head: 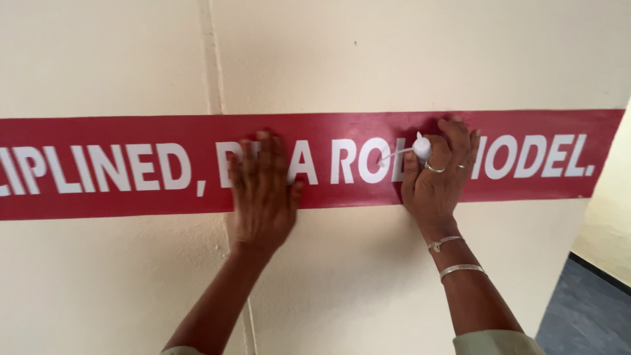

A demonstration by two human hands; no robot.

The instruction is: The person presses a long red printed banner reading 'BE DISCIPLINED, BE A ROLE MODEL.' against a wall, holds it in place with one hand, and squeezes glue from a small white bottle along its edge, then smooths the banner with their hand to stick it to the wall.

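A long red banner strip [118, 164] with white lettering runs across a cream wall [368, 59]. My left hand [261, 190] lies flat on the strip, fingers spread and pointing up, and covers part of the lettering. To the right, my right hand [439, 172] presses against the strip and grips a small white tool [418, 148] with a thin white tip that points left onto the red surface. Rings sit on the right fingers and bracelets on that wrist.
The wall ends at a corner on the right [595, 197], where the strip stops. Past it lie another cream wall [614, 223] and a dark grey floor [585, 315]. A vertical seam [211, 59] runs down the wall above my left hand.
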